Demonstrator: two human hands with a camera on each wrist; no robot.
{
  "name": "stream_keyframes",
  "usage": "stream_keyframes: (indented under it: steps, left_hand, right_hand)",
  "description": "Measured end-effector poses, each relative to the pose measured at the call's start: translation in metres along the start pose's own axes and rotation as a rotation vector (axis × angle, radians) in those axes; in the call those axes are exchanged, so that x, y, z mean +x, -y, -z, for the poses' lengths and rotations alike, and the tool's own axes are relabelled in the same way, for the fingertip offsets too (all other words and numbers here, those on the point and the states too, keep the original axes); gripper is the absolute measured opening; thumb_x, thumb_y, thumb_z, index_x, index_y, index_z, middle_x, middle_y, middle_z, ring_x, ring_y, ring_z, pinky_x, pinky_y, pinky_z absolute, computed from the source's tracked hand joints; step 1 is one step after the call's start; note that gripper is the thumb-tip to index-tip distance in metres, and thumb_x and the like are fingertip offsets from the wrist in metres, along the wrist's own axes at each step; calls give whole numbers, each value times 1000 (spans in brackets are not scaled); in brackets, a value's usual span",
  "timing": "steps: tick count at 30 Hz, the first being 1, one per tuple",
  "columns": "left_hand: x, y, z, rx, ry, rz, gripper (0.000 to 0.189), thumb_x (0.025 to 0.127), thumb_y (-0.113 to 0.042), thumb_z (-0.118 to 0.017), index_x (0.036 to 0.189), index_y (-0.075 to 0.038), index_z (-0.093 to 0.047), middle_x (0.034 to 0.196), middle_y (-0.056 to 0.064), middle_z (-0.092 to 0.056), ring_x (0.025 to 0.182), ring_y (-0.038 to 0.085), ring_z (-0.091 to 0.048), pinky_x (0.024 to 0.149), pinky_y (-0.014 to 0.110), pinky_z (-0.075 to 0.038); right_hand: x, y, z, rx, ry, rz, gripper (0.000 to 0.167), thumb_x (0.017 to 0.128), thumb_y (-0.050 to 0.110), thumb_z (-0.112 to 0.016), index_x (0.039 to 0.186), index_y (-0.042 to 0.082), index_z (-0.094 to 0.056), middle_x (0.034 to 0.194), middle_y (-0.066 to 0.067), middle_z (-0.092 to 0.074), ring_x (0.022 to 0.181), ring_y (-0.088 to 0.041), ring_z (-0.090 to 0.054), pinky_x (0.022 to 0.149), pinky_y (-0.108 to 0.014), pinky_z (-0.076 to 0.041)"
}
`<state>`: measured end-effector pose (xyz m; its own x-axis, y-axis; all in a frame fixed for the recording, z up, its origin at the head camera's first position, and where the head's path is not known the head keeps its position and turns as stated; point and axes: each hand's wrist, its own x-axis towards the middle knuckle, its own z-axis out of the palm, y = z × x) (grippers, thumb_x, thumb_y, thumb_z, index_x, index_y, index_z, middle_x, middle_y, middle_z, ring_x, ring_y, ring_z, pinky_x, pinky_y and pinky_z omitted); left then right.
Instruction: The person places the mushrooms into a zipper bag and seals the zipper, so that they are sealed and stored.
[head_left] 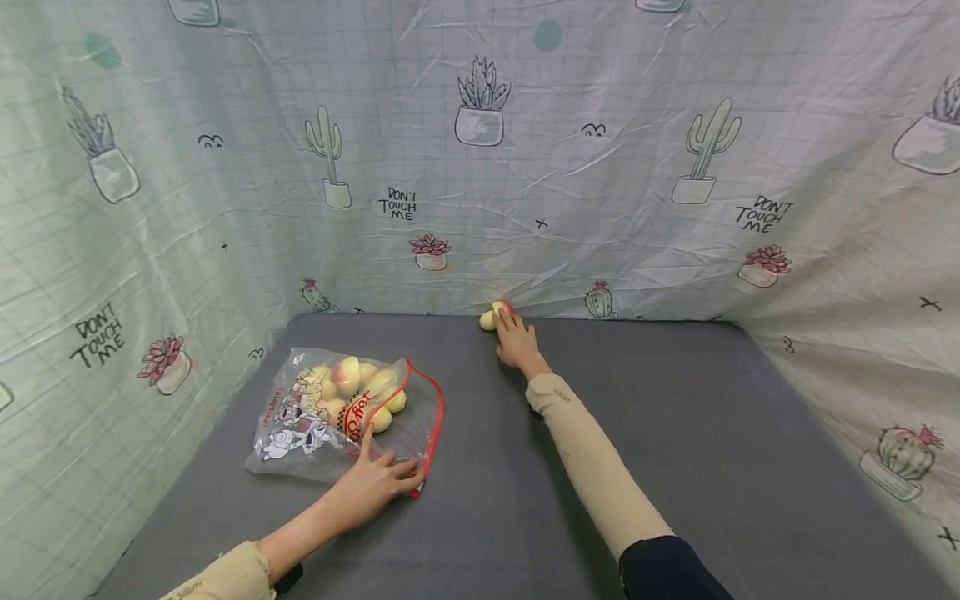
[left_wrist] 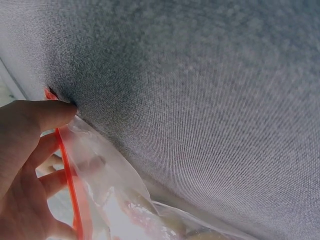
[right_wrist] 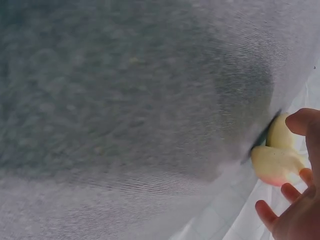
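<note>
On the left of the head view lies a clear plastic zip bag (head_left: pixel 288 454) with a red edge and several toy peaches (head_left: pixel 347 377) inside. My left hand (head_left: pixel 377 483) holds the bag's near corner by the red edge. In the left wrist view the thumb (left_wrist: pixel 50 114) and fingers lie on either side of that red strip (left_wrist: pixel 70 180). At the far table edge, my right hand (head_left: pixel 517 340) reaches over two pale yellow and pink peaches (head_left: pixel 487 321). The right wrist view shows its spread fingers (right_wrist: pixel 267 215) beside the peaches (right_wrist: pixel 272 162); whether they touch is unclear.
A dark grey cloth covers the table (head_left: pixel 697 450). Behind and at both sides hangs a pale curtain (head_left: pixel 555 242) printed with potted cacti. The two loose peaches sit close against its lower edge.
</note>
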<state>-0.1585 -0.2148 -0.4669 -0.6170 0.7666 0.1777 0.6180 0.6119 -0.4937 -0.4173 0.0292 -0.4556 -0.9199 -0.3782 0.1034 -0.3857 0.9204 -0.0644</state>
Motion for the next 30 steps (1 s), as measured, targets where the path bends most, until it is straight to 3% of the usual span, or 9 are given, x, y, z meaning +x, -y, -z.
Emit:
stream_keyframes:
  steps: [9,15,22,23,26,30]
  left_hand:
    - [-1,1,-1,-8,17,1,41,74,-23,-65,113,-33,-59,112,-10,-60,83,15,-55,86,69,-31]
    - [-1,1,-1,-3,-2,1,40,74,-23,-64,112,-33,-60,112,-10,-60,82,14,-55,86,68,-32]
    - [-2,0,-3,-2,-27,2,39,72,-25,-64,110,-34,-61,111,-11,-61,81,14,-55,85,68,-32]
    - [-2,0,-3,-1,-29,2,39,72,-25,-64,110,-34,-61,111,-11,-61,81,14,-55,85,68,-32]
    - [-1,0,-3,-6,-30,2,39,72,-25,-64,110,-33,-61,111,-10,-61,82,14,-55,86,68,-32]
    - [-1,1,-3,-26,-27,3,39,73,-24,-64,111,-33,-61,111,-10,-61,82,15,-55,86,69,-31]
  right_hand:
    - [-2,1,0,-148,-59,27,59,89,23,-49,142,13,-24,137,-8,-31,122,-29,-31,89,-44,-36]
    - [-3,-1,3,-144,-58,50,52,89,21,-48,136,5,-33,146,-13,-21,129,-30,-25,93,-44,-36]
    - [10,-3,-3,-87,-16,53,53,89,17,-44,139,8,-28,142,-15,-24,129,-34,-25,96,-46,-35]
    - [14,-5,-8,-109,-59,74,52,90,19,-41,139,7,-26,139,-17,-26,126,-35,-27,92,-46,-37]
    - [19,-6,-11,-132,-84,81,53,90,19,-41,138,5,-27,137,-20,-26,124,-37,-28,91,-45,-38]
    - [10,0,-2,-109,-121,100,45,87,15,-48,128,0,-38,135,-23,-28,124,-38,-30,91,-46,-40]
